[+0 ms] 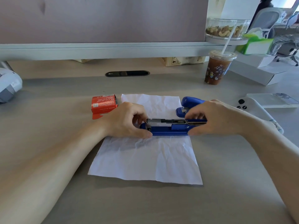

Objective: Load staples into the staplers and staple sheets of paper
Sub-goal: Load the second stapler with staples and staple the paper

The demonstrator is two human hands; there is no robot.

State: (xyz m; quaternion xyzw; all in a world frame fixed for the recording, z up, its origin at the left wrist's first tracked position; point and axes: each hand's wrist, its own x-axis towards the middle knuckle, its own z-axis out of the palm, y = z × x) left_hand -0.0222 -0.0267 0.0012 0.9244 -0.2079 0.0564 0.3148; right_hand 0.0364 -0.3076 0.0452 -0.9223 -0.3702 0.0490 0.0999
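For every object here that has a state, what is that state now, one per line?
near stapler: opened, metal magazine exposed, lying on the paper.
far stapler: closed, behind the right hand.
paper: flat, creased.
staple box: lying flat, one flap out.
drink cup: upright, lid on, straw in.
left hand: grips near stapler's front end.
right hand: grips its rear end.

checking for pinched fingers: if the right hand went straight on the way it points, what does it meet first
Probably the left hand, along the open stapler that the right hand also holds; depth is unclear.
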